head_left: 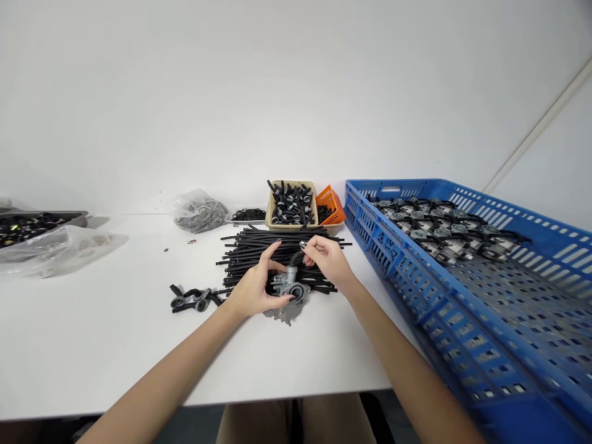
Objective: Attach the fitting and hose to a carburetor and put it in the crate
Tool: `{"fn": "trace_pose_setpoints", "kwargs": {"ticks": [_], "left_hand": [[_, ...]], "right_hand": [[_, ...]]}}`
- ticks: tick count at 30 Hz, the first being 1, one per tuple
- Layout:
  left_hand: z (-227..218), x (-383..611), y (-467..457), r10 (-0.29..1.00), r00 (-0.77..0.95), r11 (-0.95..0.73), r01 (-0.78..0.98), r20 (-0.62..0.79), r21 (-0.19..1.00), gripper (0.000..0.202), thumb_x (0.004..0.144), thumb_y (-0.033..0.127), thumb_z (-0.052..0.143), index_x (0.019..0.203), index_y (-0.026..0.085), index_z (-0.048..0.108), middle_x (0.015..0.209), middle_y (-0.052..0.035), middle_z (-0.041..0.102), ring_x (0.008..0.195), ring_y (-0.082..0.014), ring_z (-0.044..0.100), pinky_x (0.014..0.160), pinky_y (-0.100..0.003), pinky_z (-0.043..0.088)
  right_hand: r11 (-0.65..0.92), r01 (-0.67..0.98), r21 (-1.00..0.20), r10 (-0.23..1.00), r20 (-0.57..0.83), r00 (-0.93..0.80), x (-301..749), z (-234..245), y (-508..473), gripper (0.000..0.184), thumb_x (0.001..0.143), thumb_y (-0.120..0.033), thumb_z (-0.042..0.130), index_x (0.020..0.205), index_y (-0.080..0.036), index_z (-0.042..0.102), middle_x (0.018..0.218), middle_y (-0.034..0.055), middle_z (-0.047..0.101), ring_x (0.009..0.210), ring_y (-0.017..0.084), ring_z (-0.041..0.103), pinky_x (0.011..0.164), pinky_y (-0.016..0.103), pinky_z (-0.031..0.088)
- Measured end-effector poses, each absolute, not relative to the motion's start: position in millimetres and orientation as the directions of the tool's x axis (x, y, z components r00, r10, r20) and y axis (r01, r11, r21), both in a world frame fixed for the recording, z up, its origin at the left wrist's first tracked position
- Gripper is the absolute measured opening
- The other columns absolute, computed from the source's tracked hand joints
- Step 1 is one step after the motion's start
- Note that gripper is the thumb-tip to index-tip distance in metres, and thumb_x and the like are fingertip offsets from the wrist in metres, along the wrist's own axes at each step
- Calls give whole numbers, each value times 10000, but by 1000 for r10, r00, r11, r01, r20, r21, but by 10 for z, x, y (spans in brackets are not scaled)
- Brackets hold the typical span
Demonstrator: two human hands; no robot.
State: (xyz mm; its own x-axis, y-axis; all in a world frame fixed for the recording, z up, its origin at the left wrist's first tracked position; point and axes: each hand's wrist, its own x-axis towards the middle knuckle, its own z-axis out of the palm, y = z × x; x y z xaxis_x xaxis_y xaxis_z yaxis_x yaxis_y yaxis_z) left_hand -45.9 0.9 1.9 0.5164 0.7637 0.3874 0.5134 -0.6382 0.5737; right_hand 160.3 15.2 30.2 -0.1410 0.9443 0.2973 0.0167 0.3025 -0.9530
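My left hand (255, 287) is wrapped around a grey metal carburetor (296, 291) just above the white table, thumb across its front. Its round bore faces me. A short black rubber piece (296, 258) rises from the top of the carburetor, and my right hand (329, 260) pinches at it with thumb and forefinger. Fingers partly hide where the right hand grips. Behind both hands lies a spread of cut black hoses (250, 250). Several black rubber fittings with grey rings (201, 303) rest left of my left hand.
A blue crate (416, 302) with several carburetors (444, 231) stands at the right. Toward the wall are a cream basket (269, 216) of black fittings, an orange basket (337, 209), a small tray of black rings (248, 214) and plastic bags (198, 211). A metal tray (83, 219) sits far left.
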Motion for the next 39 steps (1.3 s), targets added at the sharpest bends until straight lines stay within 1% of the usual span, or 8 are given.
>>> {"fn": "trace_pose_setpoints", "kwargs": {"ticks": [6,10,15,19,23,26,31,39], "left_hand": [[51,-455,-4,748,541,-655,511,384,556,1047,713,374,700,1479,246,-2,1062,-68,661,925,-236,657,839,-392,500],[64,-451,-10,751,541,-651,515,377,558,1039,720,373,689,1478,239,-9,1056,-72,662,908,-236,659,822,-391,503],[47,-448,-8,757,527,-643,502,386,578,1057,705,361,705,1484,245,0,1042,-61,656,928,-236,655,843,-398,497],[13,-446,0,750,519,-651,471,410,595,1069,685,359,721,1488,235,26,1021,-53,650,961,-242,651,850,-396,498],[2,-441,2,744,520,-658,459,419,597,1070,683,362,720,1487,227,27,994,-47,651,938,-238,658,850,-399,501],[13,-437,-10,730,532,-673,446,429,591,1082,675,363,728,1486,229,24,986,-44,656,955,-243,658,870,-410,498],[27,-424,-36,717,536,-687,434,446,583,1106,654,369,751,1485,239,32,1008,-52,659,978,-260,657,876,-418,499],[29,-423,-25,720,543,-681,432,433,591,1092,661,382,749,1479,246,39,1021,-59,665,960,-253,651,842,-398,502]], "right_hand": [[357,-74,-931,904,365,-223,1604,348,60,220,741,-394,670,770,-184,615,664,0,596,616,128,566,618,273,487],[374,-114,-920,876,391,-283,1602,351,29,241,754,-379,657,898,-189,692,798,33,662,697,153,608,698,310,518],[368,-52,-928,905,370,-210,1506,269,61,227,759,-333,656,928,-193,715,824,39,680,726,159,610,723,317,522],[416,36,-909,904,409,-128,1431,206,102,229,765,-302,653,955,-187,709,783,27,618,687,137,556,654,270,489],[414,20,-910,897,404,-180,1417,200,106,304,796,-281,609,1083,-200,670,830,15,602,679,114,539,641,245,467],[385,-16,-923,893,377,-245,1416,211,83,290,813,-249,557,1078,-201,666,841,20,632,729,126,578,696,263,475],[373,21,-928,901,356,-247,1403,220,55,325,801,-224,542,1105,-192,654,660,-24,579,610,113,534,598,249,438],[285,61,-957,950,273,-151,1443,221,107,164,770,-325,600,861,-189,615,573,-53,526,475,89,451,454,209,354]]}}
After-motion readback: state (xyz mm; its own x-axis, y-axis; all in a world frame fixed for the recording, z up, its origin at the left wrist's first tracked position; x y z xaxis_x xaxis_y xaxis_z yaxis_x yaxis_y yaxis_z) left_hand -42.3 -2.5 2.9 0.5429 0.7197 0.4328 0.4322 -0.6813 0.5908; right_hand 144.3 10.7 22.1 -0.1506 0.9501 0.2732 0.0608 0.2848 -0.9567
